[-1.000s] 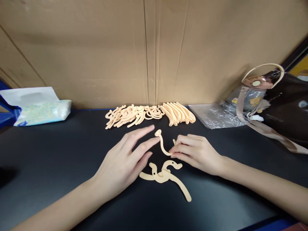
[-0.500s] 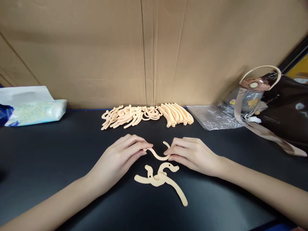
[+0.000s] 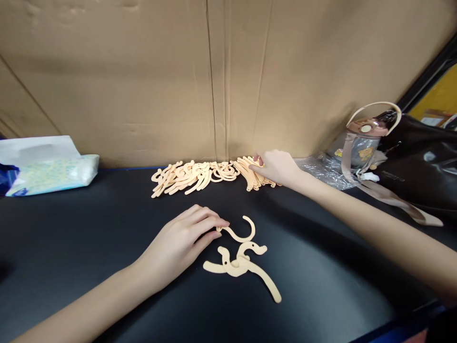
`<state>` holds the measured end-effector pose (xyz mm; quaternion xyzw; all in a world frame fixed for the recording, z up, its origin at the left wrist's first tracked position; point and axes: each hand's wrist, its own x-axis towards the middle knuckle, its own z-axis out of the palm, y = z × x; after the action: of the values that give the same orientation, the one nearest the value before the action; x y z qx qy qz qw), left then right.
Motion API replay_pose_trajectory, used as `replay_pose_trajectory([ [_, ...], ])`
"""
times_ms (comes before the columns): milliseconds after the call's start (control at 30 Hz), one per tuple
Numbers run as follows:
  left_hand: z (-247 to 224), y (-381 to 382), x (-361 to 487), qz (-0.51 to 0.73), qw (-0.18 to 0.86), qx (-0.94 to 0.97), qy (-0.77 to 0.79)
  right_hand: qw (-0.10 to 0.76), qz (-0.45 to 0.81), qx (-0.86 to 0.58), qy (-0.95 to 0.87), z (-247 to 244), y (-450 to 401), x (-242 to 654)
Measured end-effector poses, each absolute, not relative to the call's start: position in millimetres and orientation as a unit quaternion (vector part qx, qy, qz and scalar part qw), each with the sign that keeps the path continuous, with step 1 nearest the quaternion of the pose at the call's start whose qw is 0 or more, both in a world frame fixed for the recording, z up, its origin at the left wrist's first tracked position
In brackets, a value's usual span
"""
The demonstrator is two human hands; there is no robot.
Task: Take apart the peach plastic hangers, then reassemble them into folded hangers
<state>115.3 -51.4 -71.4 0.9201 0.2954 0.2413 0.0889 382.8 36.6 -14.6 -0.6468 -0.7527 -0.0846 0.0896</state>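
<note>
My left hand [image 3: 185, 243] pinches one end of a cream S-shaped piece [image 3: 242, 238], whose hooked end curls free to the right. Just below it, flat cream pieces lie joined or overlapped in a branching shape [image 3: 237, 267] on the black table [image 3: 160, 309]. At the back, my right hand [image 3: 276, 167] reaches over a stack of long curved strips [image 3: 250, 175]; its thumb and index finger are at the stack, and whether they grip a strip cannot be made out.
A pile of curved cream pieces [image 3: 189, 176] lies left of the strips. Tissue pack [image 3: 53, 169] at the left; clear plastic bag [image 3: 323, 170], strapped bottle [image 3: 367, 143] and dark bag [image 3: 421, 166] at the right. Cardboard [image 3: 143, 85] stands behind.
My right hand has let go of the S-shaped piece and moved back to the strips. My left hand still pinches the piece. The view has shifted slightly.
</note>
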Motion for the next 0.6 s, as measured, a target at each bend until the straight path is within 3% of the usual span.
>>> replay_pose_trajectory([
  [300, -70.3, -52.3, 116.6, 0.226, 0.102, 0.921, 0.3, 0.025, -0.085, -0.679, -0.729, -16.6, 61.8, 366.5],
  [600, -69.7, -53.6, 115.6, 0.222, 0.108, 0.92, 0.305, 0.017, -0.063, -0.697, -0.714, -12.9, 63.6, 357.4],
])
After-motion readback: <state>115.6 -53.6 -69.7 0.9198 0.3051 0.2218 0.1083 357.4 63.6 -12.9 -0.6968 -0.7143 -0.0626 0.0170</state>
